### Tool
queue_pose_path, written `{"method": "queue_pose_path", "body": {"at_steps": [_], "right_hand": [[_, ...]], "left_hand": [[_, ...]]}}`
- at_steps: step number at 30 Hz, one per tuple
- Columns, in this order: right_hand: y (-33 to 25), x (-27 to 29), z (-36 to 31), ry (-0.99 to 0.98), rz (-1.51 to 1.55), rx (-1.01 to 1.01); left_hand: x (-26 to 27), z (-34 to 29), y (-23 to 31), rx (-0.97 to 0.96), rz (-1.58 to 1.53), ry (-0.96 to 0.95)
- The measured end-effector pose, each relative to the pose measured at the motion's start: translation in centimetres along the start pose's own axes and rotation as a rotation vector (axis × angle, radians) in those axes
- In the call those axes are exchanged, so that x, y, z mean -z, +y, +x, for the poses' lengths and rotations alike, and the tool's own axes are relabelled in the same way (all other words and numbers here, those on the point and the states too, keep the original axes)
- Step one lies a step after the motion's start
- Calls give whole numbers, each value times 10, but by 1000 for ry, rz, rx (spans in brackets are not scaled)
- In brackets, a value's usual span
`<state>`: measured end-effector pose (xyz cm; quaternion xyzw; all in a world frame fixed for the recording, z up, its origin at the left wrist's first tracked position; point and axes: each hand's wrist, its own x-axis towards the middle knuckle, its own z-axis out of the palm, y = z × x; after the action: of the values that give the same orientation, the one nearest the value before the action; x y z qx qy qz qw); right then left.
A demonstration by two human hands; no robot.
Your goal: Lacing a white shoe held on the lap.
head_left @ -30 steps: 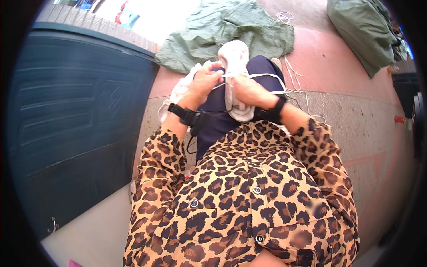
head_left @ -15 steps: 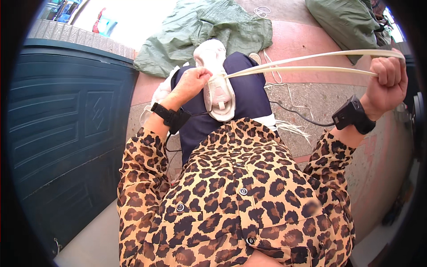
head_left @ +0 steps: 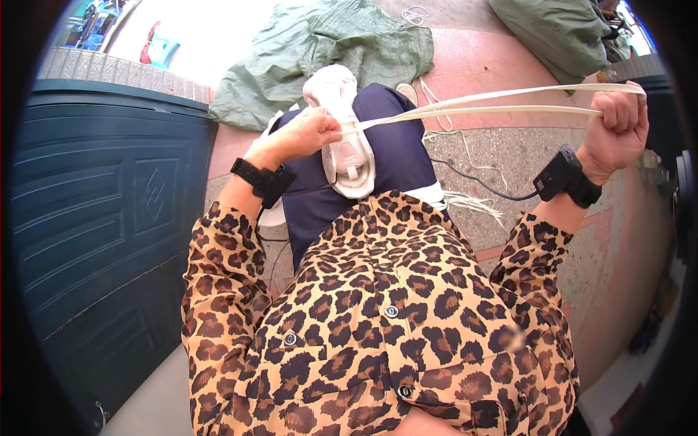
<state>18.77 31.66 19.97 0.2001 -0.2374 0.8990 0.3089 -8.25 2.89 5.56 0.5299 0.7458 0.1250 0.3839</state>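
A white and pale pink sneaker [head_left: 349,152] rests on my lap between my thighs, its heel toward me. At the near side of its lacing, my left hand [head_left: 309,133] is closed in a pinch. Whether it grips the lace or the shoe's edge is hidden by the fingers. My right hand [head_left: 616,127], raised far out to the right, is a fist around a white shoelace [head_left: 494,105]. Two strands of the lace run taut from the shoe to that fist, with a loop over the fingers.
Dark blue panelled doors [head_left: 116,196] stand on the left. A green cloth [head_left: 320,51] is spread beyond my knees, and a large green sack [head_left: 552,36] sits at the far right. Loose white laces [head_left: 472,203] lie on the floor by my right leg. Cables run from both wrist devices.
My view has shifted slightly, moving everything a little left. My left hand has turned and sits lower across the lacing. The right fist still holds the taut lace.
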Motion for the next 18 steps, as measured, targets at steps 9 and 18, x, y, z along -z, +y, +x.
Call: {"method": "queue_pose_path", "body": {"at_steps": [9, 18], "right_hand": [[77, 55, -7, 612, -1223, -558], [213, 114, -69, 189, -1337, -885]], "left_hand": [[92, -91, -5, -285, -991, 381], [128, -174, -76, -84, -1270, 969]]}}
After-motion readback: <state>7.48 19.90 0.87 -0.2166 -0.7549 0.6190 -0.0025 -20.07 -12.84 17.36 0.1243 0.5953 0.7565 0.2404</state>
